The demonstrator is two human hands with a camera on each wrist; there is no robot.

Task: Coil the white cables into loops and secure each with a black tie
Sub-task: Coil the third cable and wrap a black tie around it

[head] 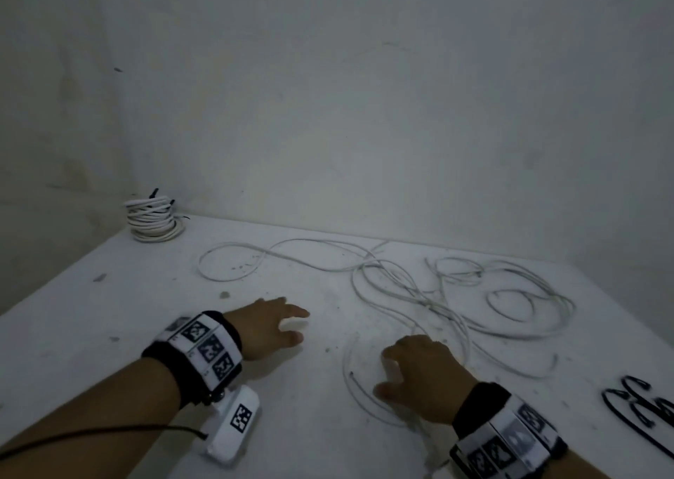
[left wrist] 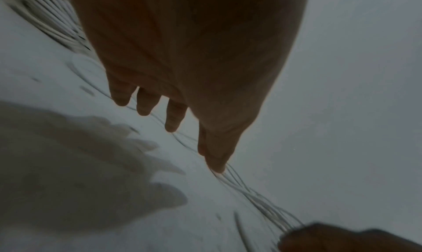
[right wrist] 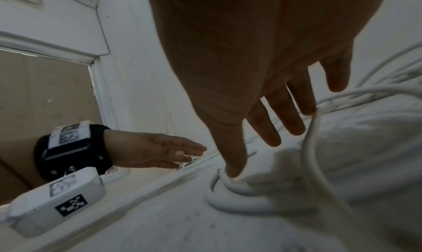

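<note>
A long loose white cable [head: 364, 270] sprawls in tangled loops over the middle and right of the white table [head: 109, 314]. One cable end [head: 353, 374] lies just left of my right hand [head: 386, 374]. That hand hovers low with its fingers spread, and in the right wrist view its thumb tip [right wrist: 233, 172] touches the cable [right wrist: 230, 185]. My left hand [head: 291, 325] floats palm down over bare table, fingers straight and holding nothing. Several black ties [head: 634, 402] lie near the right edge.
A stack of coiled white cables [head: 153, 219] with black ties stands at the table's back left corner, against the wall, and shows in the left wrist view [left wrist: 52, 21]. Walls close off the back and left. Dirt specks dot the tabletop.
</note>
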